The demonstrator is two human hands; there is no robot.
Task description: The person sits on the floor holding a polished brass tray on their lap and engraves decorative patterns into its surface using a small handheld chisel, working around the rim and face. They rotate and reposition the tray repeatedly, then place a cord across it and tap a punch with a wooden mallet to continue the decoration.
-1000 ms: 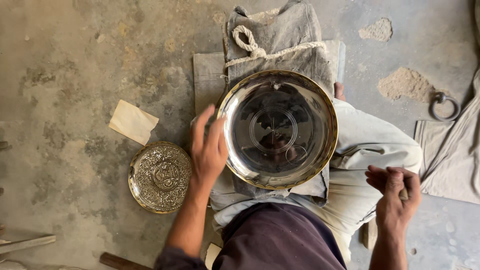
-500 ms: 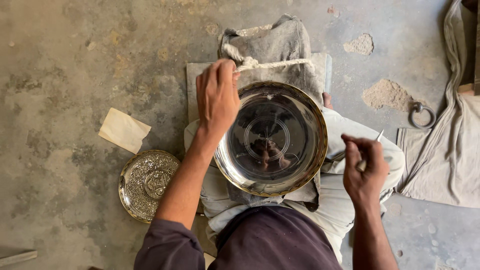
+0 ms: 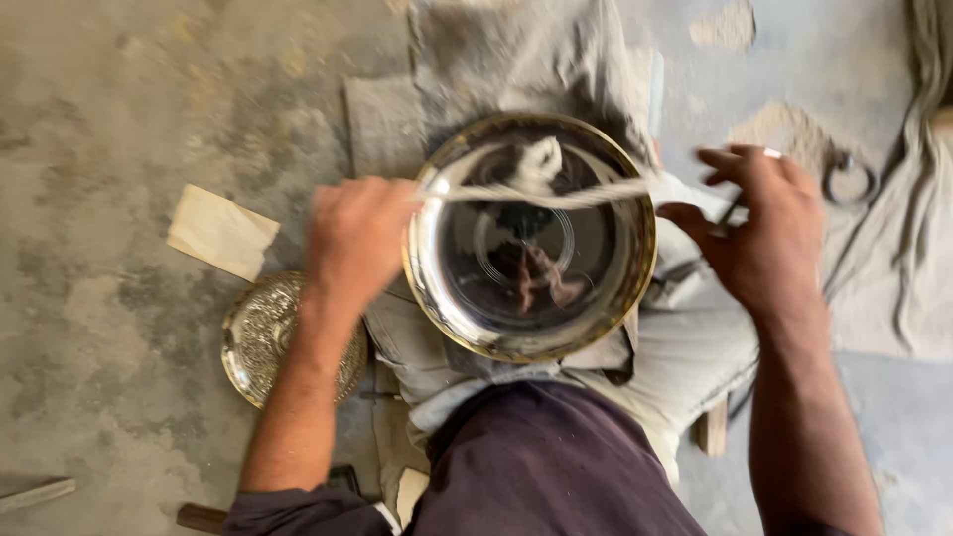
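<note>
1. The setting was a rough grey concrete floor (image 3: 119,129), stained and dusty, with the person seated on it and looking straight down at their own lap.
2. The left hand (image 3: 355,238) was closed with its fingers curled together around one end of a pale twisted cord (image 3: 556,194), at the left rim of the plate; motion blur hid the individual fingertips.
3. The right hand (image 3: 764,238) sat at the plate's right side, its fingers bent and loosely apart. A thin dark tool seemed pinched between thumb and fingers, though the blur made that uncertain, and I could not tell whether this hand also gripped the cord's other end.
4. The cord ran taut across the upper part of a round, shiny silver metal plate with a brass-coloured rim (image 3: 531,238), which rested on the person's lap, over light grey trousers (image 3: 685,347) and a worn grey cloth (image 3: 526,60).
5. Further out, a smaller round embossed silver dish (image 3: 260,337) lay on the floor just beside the left forearm, with a folded beige paper scrap (image 3: 220,230) near it.
6. To the right lay a pale sand-like powder patch (image 3: 779,124), a dark metal ring (image 3: 854,179) and crumpled grey fabric (image 3: 908,258).
</note>
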